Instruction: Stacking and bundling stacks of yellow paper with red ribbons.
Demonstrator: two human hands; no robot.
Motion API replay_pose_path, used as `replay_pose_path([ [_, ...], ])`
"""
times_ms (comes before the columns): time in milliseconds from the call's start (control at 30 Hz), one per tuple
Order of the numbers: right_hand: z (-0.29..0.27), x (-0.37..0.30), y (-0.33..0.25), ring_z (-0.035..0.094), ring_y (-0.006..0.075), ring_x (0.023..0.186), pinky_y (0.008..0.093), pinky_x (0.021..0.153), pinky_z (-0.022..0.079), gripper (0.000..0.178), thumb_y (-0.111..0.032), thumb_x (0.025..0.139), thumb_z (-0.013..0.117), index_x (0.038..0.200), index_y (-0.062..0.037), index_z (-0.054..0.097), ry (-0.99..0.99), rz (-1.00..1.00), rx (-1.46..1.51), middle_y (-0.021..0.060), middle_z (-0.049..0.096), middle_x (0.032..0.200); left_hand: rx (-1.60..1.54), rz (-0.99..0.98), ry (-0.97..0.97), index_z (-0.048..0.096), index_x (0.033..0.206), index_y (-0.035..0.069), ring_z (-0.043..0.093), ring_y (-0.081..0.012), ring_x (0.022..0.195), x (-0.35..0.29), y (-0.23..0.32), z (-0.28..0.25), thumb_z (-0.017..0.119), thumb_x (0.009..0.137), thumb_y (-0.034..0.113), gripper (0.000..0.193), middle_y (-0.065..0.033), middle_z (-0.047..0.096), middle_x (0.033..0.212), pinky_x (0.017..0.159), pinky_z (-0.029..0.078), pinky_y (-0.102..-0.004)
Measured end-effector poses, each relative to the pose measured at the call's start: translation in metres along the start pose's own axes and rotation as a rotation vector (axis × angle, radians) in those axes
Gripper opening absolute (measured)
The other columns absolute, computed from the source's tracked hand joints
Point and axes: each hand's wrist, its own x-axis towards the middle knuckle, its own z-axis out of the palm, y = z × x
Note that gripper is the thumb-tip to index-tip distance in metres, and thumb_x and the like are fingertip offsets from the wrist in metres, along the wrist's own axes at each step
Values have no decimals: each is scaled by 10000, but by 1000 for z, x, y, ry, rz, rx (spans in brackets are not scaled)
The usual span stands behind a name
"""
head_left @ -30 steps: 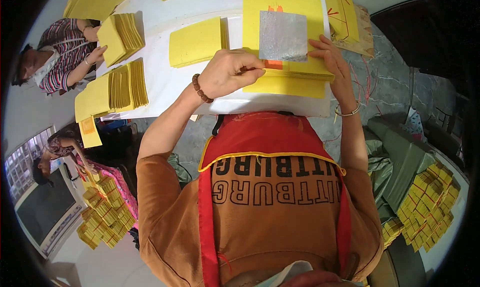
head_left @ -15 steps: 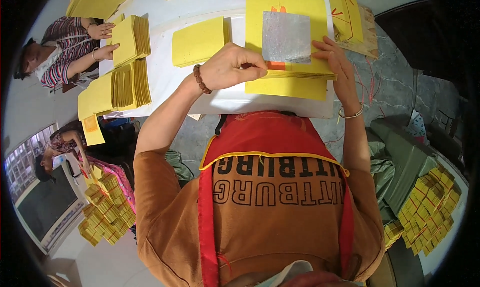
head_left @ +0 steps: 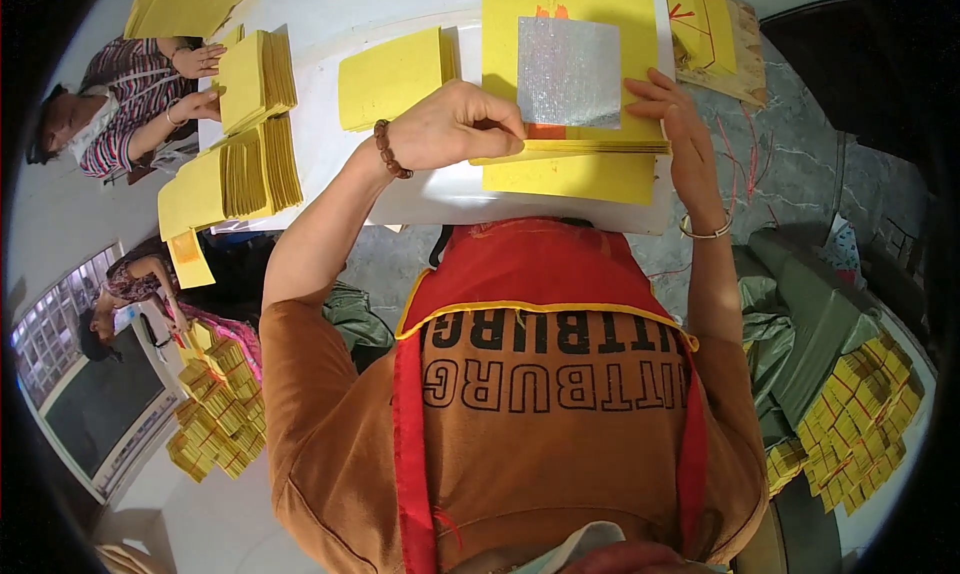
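Before me lies a stack of large yellow paper sheets (head_left: 570,184) bearing a silver foil square (head_left: 570,74) and orange printing. A thick folded band of yellow paper (head_left: 600,148) runs across the sheets below the foil. My left hand (head_left: 450,124) is closed in a pinch on the left end of this band, its thumb and forefinger together. At the right edge, my right hand (head_left: 680,124) has its fingers stretched out against the sheets; the band's right end meets its palm side. Left of the sheets sits a smaller folded yellow paper stack (head_left: 390,79).
Along the table's left side stand folded yellow paper bundles (head_left: 262,164), where a co-worker's hands (head_left: 195,84) rest. Tied yellow bundles (head_left: 700,19) lie beyond the right edge. More bundles are piled at lower left (head_left: 220,404) and lower right (head_left: 860,414). Another person sits at left.
My left hand and the band's left end have shifted slightly left. The right hand stays against the right edge. The whole view has moved a little.
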Motion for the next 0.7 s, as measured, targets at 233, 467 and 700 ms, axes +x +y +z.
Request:
replay_pose_path([
  [233,-3,0,3,383,262,1243,379,1039,267,452,-325,969,310,931,-39,659,-27,8,4,82,592,1165,-33,-17,-30,647,848,-9,487,-38,640,4,-1,-4,597,817,61,91,25,585,700,584,396,-207],
  [467,-6,-1,8,362,270,1259,389,1055,235,501,-418,953,301,975,-60,651,-64,-24,4,92,577,1189,-41,-6,-42,643,818,-6,461,-35,609,5,2,-6,605,814,73,88,35,561,666,562,377,-207],
  [700,-8,-3,13,340,278,1275,403,1062,211,656,-576,910,235,1013,-68,637,-95,1,1,91,559,1216,-29,-25,-42,661,808,11,491,-56,620,6,5,-5,603,796,141,142,12,571,649,578,399,-223],
])
